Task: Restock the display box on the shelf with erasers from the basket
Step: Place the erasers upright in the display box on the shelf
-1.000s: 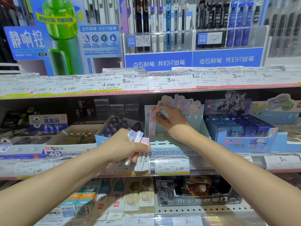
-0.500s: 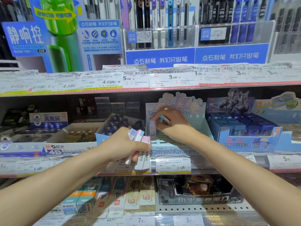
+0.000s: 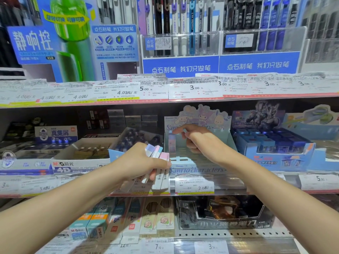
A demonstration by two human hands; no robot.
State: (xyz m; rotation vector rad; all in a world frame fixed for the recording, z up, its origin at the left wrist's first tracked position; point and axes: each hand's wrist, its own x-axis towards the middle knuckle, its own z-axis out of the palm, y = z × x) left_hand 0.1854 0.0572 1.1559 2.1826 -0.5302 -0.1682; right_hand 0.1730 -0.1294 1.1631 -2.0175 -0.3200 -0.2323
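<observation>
- Several erasers (image 3: 158, 163), long pastel sticks in pink, lilac and blue, fan out of the left hand (image 3: 141, 162) at centre frame, its fingers curled round the bundle and its thumb clamped across the front.
- One pink eraser (image 3: 172, 143) stands upright at the left wall of the display box (image 3: 198, 169), the pale blue carton with cartoon characters at centre frame on the middle shelf.
- Above it, the right hand (image 3: 196, 138) reaches into the box with forefinger extended toward the upright eraser's top and the other fingers loosely bent; whether the fingertip touches the eraser, or whether a second blue piece is pinched behind the fingers, cannot be told.
- Judged risk: the lone upright eraser has nothing bracing its right side, so a brush from the withdrawing hand could tip it flat across the box floor.
- Judged risk: the fanned bundle is held near its middle, so the outermost sticks could slide free and drop to the lower shelf, at bottom centre, if the thumb eases while the right hand draws the next one.
- No basket appears anywhere in view.
</observation>
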